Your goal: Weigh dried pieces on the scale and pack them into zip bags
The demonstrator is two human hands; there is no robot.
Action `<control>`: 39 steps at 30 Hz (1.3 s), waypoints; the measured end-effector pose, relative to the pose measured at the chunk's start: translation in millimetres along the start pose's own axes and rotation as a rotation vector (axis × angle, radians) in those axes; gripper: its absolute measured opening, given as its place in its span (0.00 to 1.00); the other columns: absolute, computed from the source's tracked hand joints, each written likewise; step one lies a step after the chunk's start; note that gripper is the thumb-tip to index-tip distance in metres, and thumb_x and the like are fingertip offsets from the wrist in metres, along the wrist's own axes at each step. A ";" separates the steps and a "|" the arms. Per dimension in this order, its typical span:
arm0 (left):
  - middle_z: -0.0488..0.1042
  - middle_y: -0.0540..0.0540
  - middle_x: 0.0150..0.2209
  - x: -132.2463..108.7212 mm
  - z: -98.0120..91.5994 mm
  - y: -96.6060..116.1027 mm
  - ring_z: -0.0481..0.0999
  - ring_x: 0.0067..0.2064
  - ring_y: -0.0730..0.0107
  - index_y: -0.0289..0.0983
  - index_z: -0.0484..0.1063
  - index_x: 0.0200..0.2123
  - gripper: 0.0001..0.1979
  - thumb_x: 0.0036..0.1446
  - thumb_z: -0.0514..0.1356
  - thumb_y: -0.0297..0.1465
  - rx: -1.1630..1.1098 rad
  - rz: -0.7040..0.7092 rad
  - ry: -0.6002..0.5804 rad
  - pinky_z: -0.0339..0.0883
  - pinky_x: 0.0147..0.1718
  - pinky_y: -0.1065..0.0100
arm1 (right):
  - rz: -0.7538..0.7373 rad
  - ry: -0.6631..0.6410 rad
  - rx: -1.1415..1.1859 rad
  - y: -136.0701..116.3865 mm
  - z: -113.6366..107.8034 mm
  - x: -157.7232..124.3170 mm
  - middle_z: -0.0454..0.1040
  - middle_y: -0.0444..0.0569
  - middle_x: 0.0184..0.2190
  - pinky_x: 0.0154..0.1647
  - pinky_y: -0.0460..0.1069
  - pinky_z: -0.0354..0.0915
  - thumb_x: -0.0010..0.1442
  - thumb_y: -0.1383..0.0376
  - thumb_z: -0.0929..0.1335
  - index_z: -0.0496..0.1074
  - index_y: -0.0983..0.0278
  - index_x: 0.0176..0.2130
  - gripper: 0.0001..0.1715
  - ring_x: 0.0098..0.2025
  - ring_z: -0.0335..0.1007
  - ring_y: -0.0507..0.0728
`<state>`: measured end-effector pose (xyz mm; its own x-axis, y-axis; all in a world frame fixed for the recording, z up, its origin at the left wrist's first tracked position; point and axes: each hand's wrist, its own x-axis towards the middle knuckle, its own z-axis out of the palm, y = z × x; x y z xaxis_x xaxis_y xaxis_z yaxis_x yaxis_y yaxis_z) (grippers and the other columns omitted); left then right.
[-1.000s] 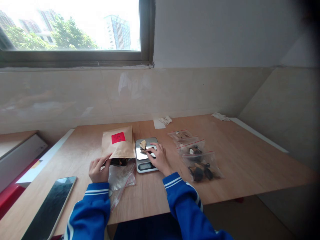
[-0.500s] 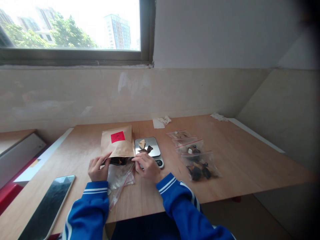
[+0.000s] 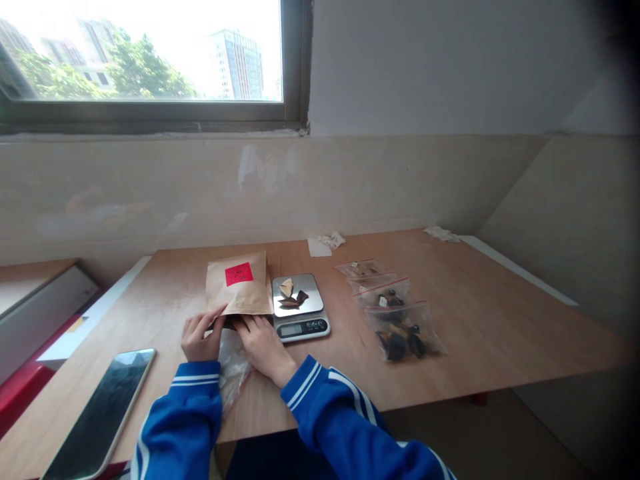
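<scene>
A brown paper bag with a red label lies on the table, its mouth toward me. My left hand grips the near left edge of that mouth, thumb and fingers pinched together. At the opening is my right hand, its fingertips inside the bag and hidden. Under my hands lies a clear zip bag, partly covered. Just right of the paper bag stands a kitchen scale. On its steel plate rest a pale dried slice and several dark dried pieces.
Several zip bags of dried pieces, the nearest a clear bag, lie right of the scale. A phone lies at the left. Crumpled tissue sits by the back edge, with another tissue further right.
My right hand has moved left from in front of the scale, its fingers passing into the paper bag's mouth. The scale's display is now uncovered. My left hand keeps its grip.
</scene>
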<state>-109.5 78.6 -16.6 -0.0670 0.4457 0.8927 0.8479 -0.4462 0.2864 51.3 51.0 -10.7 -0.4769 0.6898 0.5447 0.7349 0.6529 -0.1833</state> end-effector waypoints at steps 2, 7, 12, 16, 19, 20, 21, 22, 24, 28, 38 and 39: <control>0.73 0.49 0.26 0.0 -0.2 0.4 0.67 0.27 0.73 0.42 0.78 0.39 0.09 0.53 0.62 0.31 -0.003 -0.001 0.003 0.66 0.31 0.71 | -0.016 -0.009 0.007 0.9 -5.2 -2.1 0.69 0.54 0.51 0.51 0.53 0.64 0.64 0.72 0.59 0.63 0.67 0.56 0.21 0.51 0.63 0.59; 0.74 0.49 0.26 -0.7 -0.3 0.4 0.67 0.28 0.72 0.42 0.78 0.39 0.09 0.54 0.62 0.31 0.001 -0.009 0.001 0.65 0.32 0.71 | -0.083 0.006 0.016 4.0 -10.6 -5.7 0.69 0.52 0.51 0.50 0.52 0.66 0.65 0.70 0.60 0.66 0.64 0.53 0.18 0.49 0.65 0.57; 0.74 0.48 0.27 -1.4 -0.1 -0.5 0.68 0.29 0.71 0.42 0.78 0.40 0.09 0.55 0.61 0.32 0.011 -0.026 -0.007 0.65 0.33 0.70 | -0.160 0.115 0.119 8.4 -13.5 -7.4 0.69 0.51 0.53 0.56 0.52 0.64 0.64 0.71 0.61 0.66 0.63 0.55 0.20 0.53 0.64 0.56; 0.74 0.48 0.26 -1.1 -0.1 -2.4 0.67 0.28 0.71 0.42 0.78 0.39 0.09 0.55 0.61 0.32 0.032 -0.040 -0.001 0.65 0.33 0.69 | -0.216 0.203 0.196 14.0 -19.1 -17.7 0.68 0.52 0.55 0.58 0.51 0.63 0.64 0.73 0.59 0.65 0.64 0.56 0.22 0.58 0.60 0.56; 0.74 0.48 0.26 -0.8 0.3 -2.6 0.68 0.28 0.71 0.42 0.78 0.38 0.08 0.54 0.61 0.32 0.056 -0.036 0.021 0.65 0.33 0.68 | -0.248 0.287 0.233 22.5 -28.1 -32.7 0.68 0.52 0.55 0.58 0.51 0.64 0.65 0.73 0.58 0.64 0.63 0.57 0.23 0.59 0.60 0.54; 0.74 0.48 0.26 -0.8 0.5 -2.2 0.68 0.28 0.70 0.42 0.78 0.38 0.08 0.54 0.61 0.32 0.059 -0.032 0.027 0.65 0.33 0.68 | -0.244 0.310 0.249 27.0 -32.2 -37.4 0.68 0.52 0.55 0.58 0.51 0.64 0.65 0.72 0.58 0.63 0.62 0.58 0.23 0.59 0.61 0.54; 0.74 0.48 0.26 -0.7 0.6 -1.6 0.69 0.29 0.70 0.42 0.78 0.39 0.09 0.54 0.62 0.32 0.059 -0.029 0.032 0.65 0.33 0.68 | -0.221 0.330 0.269 32.6 -36.7 -40.9 0.68 0.52 0.55 0.58 0.51 0.64 0.65 0.72 0.58 0.61 0.61 0.59 0.23 0.59 0.61 0.54; 0.74 0.48 0.27 -0.6 0.7 -1.0 0.69 0.29 0.69 0.42 0.78 0.39 0.09 0.54 0.62 0.32 0.054 -0.027 0.035 0.65 0.33 0.68 | -0.171 0.356 0.292 39.4 -41.3 -42.8 0.67 0.52 0.55 0.58 0.51 0.64 0.65 0.72 0.58 0.61 0.61 0.59 0.24 0.58 0.62 0.53; 0.74 0.48 0.27 -0.3 0.6 0.3 0.69 0.30 0.69 0.42 0.78 0.39 0.09 0.54 0.61 0.32 0.041 -0.028 0.031 0.64 0.33 0.68 | 0.015 0.454 0.336 56.7 -50.1 -41.0 0.68 0.52 0.54 0.58 0.52 0.63 0.66 0.72 0.57 0.60 0.60 0.59 0.24 0.58 0.62 0.54; 0.74 0.48 0.28 1.0 0.0 1.1 0.68 0.29 0.70 0.41 0.78 0.38 0.08 0.54 0.61 0.31 0.029 -0.011 0.025 0.64 0.33 0.68 | 0.368 0.624 0.370 99.5 -59.0 -21.8 0.69 0.55 0.50 0.57 0.56 0.62 0.66 0.69 0.58 0.66 0.63 0.54 0.19 0.55 0.64 0.56; 0.74 0.49 0.27 2.7 0.0 2.9 0.68 0.28 0.71 0.42 0.78 0.39 0.10 0.53 0.62 0.29 0.027 0.014 0.035 0.65 0.33 0.69 | 0.268 0.377 0.491 134.8 -43.6 -14.5 0.75 0.51 0.47 0.57 0.56 0.62 0.61 0.70 0.63 0.74 0.60 0.46 0.16 0.53 0.68 0.56; 0.74 0.50 0.27 1.6 0.5 1.6 0.68 0.28 0.71 0.43 0.78 0.40 0.10 0.53 0.63 0.29 0.023 0.017 0.028 0.65 0.33 0.69 | 0.265 0.406 0.483 133.5 -44.4 -15.3 0.74 0.51 0.47 0.57 0.56 0.62 0.62 0.69 0.62 0.74 0.59 0.46 0.16 0.53 0.68 0.56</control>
<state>-108.0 79.0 -14.9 -0.0671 0.4160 0.9069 0.8608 -0.4355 0.2635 178.1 113.7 -7.1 -0.0225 0.7353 0.6773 0.4596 0.6093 -0.6462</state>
